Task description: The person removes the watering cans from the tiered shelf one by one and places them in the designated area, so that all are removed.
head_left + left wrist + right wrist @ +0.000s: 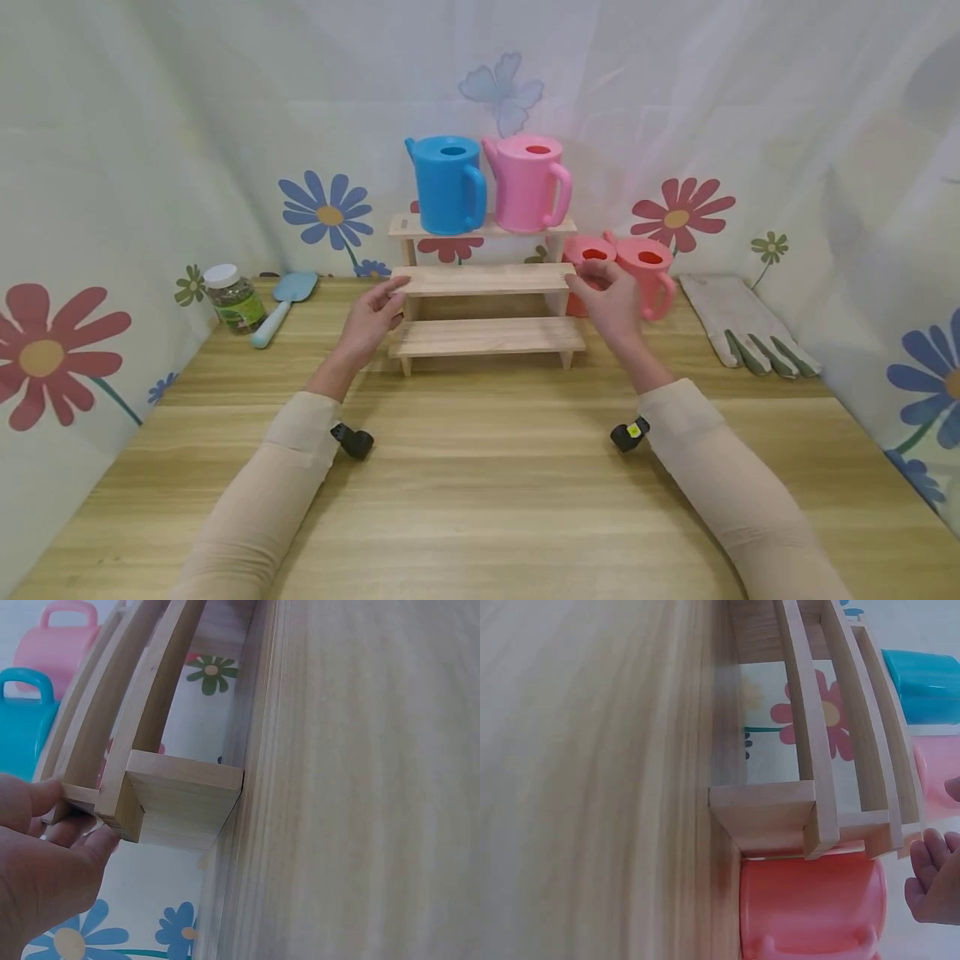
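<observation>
head view: we saw a three-step wooden stand (487, 336) on a table (480, 483) before a flower-printed curtain (360, 92), with a bare hand at each end. the left hand (367, 323) grasped the stand's left end, its thumb and fingers about the middle step; we judged that this steadied the wood. the right hand (611, 307) hung near the right end, its fingers loosely bent and holding nothing; we could not tell whether a fingertip brushed the wood. a blue watering can (446, 190) and a pink watering can (525, 190) stood upright on the top step, handles both to the right, as if lined up for show. two coral watering cans (649, 271) stood beside the stand, partly behind the right hand. a jar (242, 312) and a pale blue scoop (296, 287) at the left, and a glove (727, 312) at the right, lay well aside, perhaps to spare the arms.
</observation>
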`<state>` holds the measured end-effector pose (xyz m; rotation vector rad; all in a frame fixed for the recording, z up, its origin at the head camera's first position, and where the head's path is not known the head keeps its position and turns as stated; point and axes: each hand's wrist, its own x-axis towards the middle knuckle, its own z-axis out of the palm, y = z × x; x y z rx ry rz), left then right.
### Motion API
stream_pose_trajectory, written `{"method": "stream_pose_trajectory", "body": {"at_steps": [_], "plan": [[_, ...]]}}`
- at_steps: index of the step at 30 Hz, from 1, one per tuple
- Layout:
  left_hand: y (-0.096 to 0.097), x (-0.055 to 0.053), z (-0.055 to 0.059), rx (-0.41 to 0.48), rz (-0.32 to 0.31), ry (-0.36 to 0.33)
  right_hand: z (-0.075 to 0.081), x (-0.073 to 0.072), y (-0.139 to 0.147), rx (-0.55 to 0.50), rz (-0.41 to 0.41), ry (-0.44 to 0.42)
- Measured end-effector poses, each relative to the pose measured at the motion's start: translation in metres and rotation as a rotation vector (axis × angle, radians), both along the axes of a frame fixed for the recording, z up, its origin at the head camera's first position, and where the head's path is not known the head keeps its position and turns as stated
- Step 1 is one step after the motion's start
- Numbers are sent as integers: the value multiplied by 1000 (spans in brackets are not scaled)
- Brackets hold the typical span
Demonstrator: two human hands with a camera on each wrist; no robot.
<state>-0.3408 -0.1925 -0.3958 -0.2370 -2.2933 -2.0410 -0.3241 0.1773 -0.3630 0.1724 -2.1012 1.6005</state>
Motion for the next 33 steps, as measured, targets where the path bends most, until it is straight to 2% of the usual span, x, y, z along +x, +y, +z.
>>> {"method": "stream_pose_trajectory", "body": {"at_steps": [5, 13, 17, 20, 23, 25, 27, 30, 33], "plan": [[1, 2, 3, -3, 5, -2, 18, -12, -6, -66, -5, -18], [0, 0, 3, -8, -2, 5, 72, -42, -15, -120, -19, -38], [-1, -1, 2, 1, -2, -10, 90, -55, -21, -137, -16, -45], [-1, -1, 4, 16, -5, -27, 99, -60, -27, -142, -1, -47], [2, 8, 14, 10, -11, -32, 107, -63, -33, -153, 0, -65], [3, 8, 15, -1, -5, -25, 111, -64, -38, -174, -3, -78], [3, 7, 12, -10, 0, -16, 114, -65, -41, -201, -13, -93], [0, -2, 2, -7, 10, -15, 114, -67, -44, -242, -23, -98], [-1, -3, 2, 4, 7, -26, 113, -68, -46, -278, -31, -84]]}}
